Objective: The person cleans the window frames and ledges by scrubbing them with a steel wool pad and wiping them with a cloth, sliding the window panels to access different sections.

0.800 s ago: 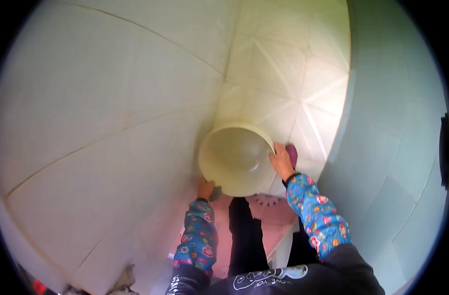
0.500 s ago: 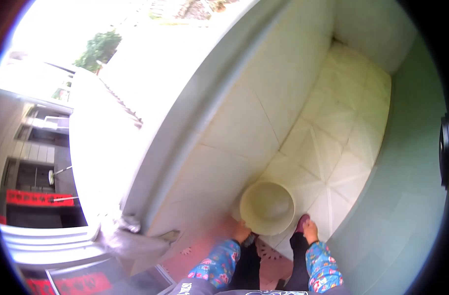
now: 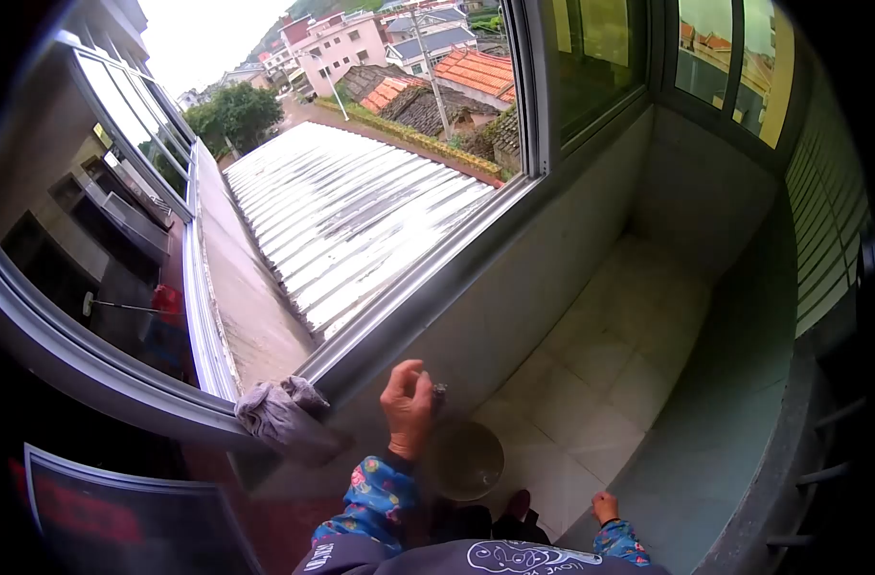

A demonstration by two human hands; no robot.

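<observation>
My left hand [image 3: 409, 407] is raised in front of the window ledge, fingers curled in. A small dark, shiny bit shows beside its fingertips; its kind is too small to make out. Below and to the right of that hand, a round pale bucket [image 3: 468, 462] stands on the tiled floor near the wall, in shade, apart from both hands. My right hand [image 3: 605, 508] hangs low at my right side, closed like a fist, with nothing visible in it. A grey-mauve cloth [image 3: 279, 412] lies draped over the corner of the window sill, left of my left hand.
An open window frame [image 3: 437, 292] runs along the left, above a low tiled wall [image 3: 514, 316]. Outside lies a corrugated metal roof [image 3: 351, 206]. On the right is a greenish wall [image 3: 691, 460]. A dark framed panel [image 3: 131, 517] leans at lower left.
My view has tilted up toward the window. My left hand has risen from the bucket's rim to ledge height. My right hand stays low by my side.
</observation>
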